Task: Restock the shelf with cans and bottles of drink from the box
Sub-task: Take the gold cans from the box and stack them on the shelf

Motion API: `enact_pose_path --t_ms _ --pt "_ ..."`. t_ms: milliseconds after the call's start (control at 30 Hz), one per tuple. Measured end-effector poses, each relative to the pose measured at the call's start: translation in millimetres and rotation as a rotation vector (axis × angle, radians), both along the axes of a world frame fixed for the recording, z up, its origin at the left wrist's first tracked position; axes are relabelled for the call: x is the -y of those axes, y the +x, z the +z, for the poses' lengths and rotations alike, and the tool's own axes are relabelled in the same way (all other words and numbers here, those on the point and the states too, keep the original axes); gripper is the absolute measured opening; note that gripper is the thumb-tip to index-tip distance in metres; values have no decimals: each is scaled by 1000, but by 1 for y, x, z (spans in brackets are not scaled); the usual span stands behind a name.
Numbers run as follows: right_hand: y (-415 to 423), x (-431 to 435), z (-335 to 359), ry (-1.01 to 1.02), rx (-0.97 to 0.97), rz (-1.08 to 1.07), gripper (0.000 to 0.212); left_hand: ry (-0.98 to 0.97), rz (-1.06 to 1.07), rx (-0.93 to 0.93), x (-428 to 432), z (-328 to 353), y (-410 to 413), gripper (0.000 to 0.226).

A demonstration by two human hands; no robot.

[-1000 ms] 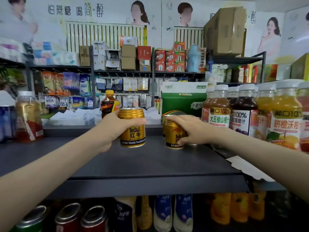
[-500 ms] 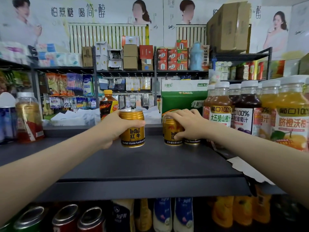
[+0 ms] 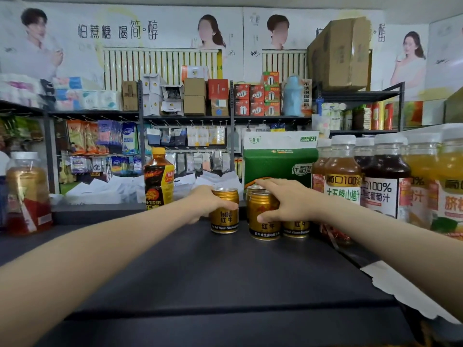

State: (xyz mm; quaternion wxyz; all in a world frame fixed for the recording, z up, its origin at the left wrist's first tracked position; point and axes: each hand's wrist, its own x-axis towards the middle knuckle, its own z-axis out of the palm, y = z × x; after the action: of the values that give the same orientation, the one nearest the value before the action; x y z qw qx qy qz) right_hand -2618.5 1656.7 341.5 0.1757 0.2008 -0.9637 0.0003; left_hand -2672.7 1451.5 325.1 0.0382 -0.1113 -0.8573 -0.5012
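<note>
The left hand point(image 3: 210, 203) grasps the left can point(image 3: 225, 217); the right hand point(image 3: 288, 201) grasps the right can point(image 3: 263, 227). Both stand upright on the shelf point(image 3: 200, 271). Likely full: heavy, rigid, smooth-walled. Hold around the mid-body, never the rim.

The dark shelf point(image 3: 200, 271) carries the left gold can point(image 3: 224, 211) near its back. The middle gold can point(image 3: 263, 216) and a third gold can point(image 3: 296, 227) stand just beside it. Juice bottles point(image 3: 342, 181) line the right, an amber bottle point(image 3: 26, 194) stands far left, and torn white paper point(image 3: 400, 289) lies front right.
</note>
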Motion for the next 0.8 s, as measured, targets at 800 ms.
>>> enact_pose_path --t_ms 800 --pt "-5 3 -2 -22 52 0 87 -582 -117 -560 -3 -10 -37 95"
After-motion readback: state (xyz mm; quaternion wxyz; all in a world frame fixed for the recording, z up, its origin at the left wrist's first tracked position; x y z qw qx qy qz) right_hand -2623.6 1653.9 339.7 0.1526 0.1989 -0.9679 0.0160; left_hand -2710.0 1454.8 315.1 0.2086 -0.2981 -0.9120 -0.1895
